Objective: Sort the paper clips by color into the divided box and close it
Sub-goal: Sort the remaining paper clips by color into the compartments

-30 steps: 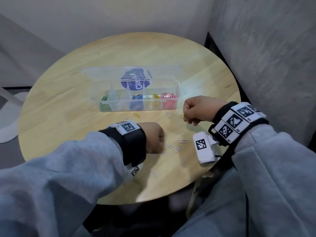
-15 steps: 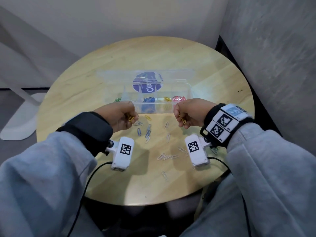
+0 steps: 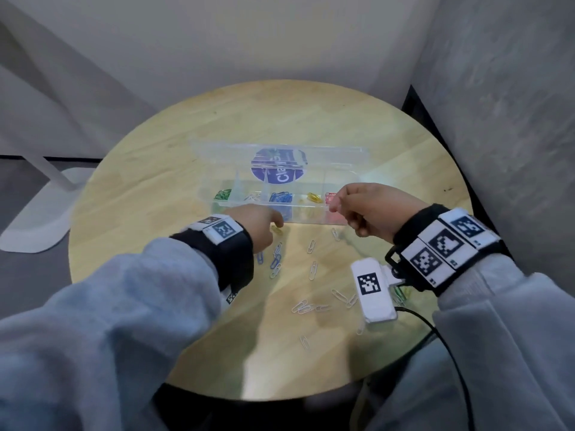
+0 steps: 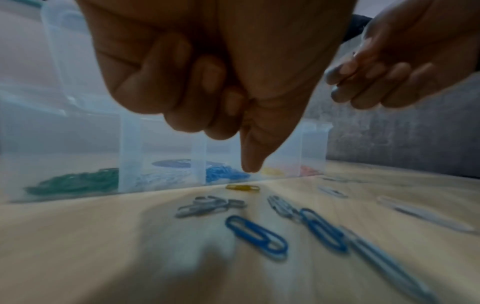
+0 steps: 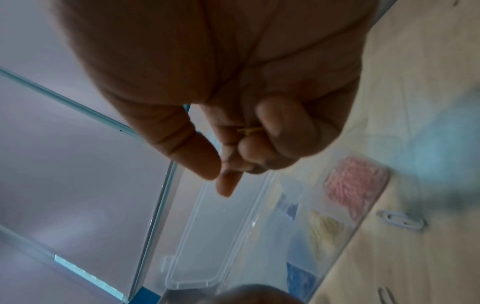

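Observation:
A clear divided box [image 3: 311, 217] stands open in mid-table, its lid [image 3: 217, 150] folded back. Its compartments hold green, white, blue, yellow and red clips. My left hand [image 3: 277, 222] hovers just in front of the box with its fingers curled and one digit pointing down over a yellow clip [image 4: 242, 187] on the table. No clip shows among the curled fingers [image 4: 202, 98]. My right hand [image 3: 334, 206] is raised over the box's right end. It holds a yellow clip [image 5: 249, 130] tucked in its curled fingers, thumb and forefinger tips together.
Loose blue clips [image 3: 275, 259] and several white clips [image 3: 312, 270] lie scattered on the round wooden table [image 3: 140, 213] between my arms. A green clip [image 3: 404, 292] lies beside the right wrist camera. Walls stand close behind and to the right.
My left hand turned over and came down toward the yellow clip on the table. My right hand rose from the table's clips to above the box's right end.

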`<control>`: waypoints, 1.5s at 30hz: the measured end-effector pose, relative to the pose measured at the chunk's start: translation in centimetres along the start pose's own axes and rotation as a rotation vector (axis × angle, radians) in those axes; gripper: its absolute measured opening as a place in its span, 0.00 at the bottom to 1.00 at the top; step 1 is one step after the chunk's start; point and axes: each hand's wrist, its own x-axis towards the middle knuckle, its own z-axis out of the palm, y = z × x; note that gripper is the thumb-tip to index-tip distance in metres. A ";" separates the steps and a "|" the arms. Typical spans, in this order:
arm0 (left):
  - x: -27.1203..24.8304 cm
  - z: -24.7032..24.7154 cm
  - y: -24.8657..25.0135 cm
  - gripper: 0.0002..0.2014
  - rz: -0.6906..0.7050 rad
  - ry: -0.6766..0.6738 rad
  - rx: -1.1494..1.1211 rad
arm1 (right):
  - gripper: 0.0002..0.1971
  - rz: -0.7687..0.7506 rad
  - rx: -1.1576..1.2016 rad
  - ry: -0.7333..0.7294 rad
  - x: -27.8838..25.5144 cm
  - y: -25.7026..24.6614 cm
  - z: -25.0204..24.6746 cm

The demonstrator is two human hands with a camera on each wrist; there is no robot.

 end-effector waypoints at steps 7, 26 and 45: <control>1.2 0.4 0.7 0.09 -0.003 -0.068 0.141 | 0.19 0.021 0.132 0.086 1.0 0.1 -1.1; 0.4 -2.2 -1.0 0.06 0.007 0.006 -0.430 | 0.30 -0.130 -0.126 0.043 4.1 -0.7 2.8; 3.8 -4.0 5.8 0.18 0.064 0.150 -0.435 | 0.08 0.094 -0.445 0.166 -0.9 2.3 -4.4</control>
